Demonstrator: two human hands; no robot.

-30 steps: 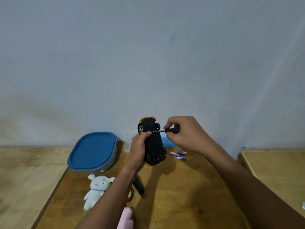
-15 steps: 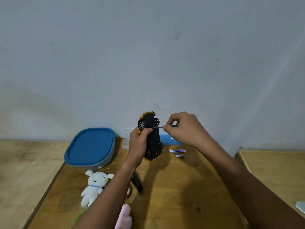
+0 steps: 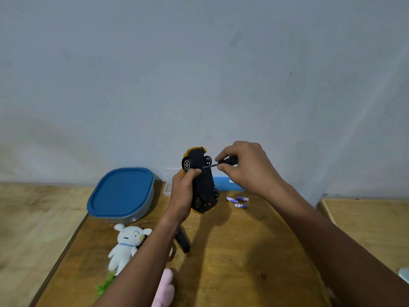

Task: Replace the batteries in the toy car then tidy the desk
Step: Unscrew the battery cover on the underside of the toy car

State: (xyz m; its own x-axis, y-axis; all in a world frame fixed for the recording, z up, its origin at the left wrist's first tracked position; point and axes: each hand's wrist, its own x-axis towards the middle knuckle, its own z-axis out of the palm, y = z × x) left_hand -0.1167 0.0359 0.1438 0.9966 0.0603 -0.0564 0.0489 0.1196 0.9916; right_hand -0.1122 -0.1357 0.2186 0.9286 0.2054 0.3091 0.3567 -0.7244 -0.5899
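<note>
A person holds a toy car (image 3: pixel 202 180) on end above the worktop (image 3: pixel 232 251), its black underside facing the camera. The left hand (image 3: pixel 183 191) is wrapped round the body, thumb pressed near the upper wheels, and the right hand (image 3: pixel 245 167) has its fingers (image 3: pixel 220 167) clamped on a small screwdriver (image 3: pixel 228 161) whose tip meets the chassis. The job appears to be the battery-cover screw. It is best done with the blade square in the head, light pressure along the shaft, the handle rolled at the fingertips and the left grip bracing the car. Three batteries (image 3: pixel 238 201) lie on the worktop below the right wrist, apart from both hands.
</note>
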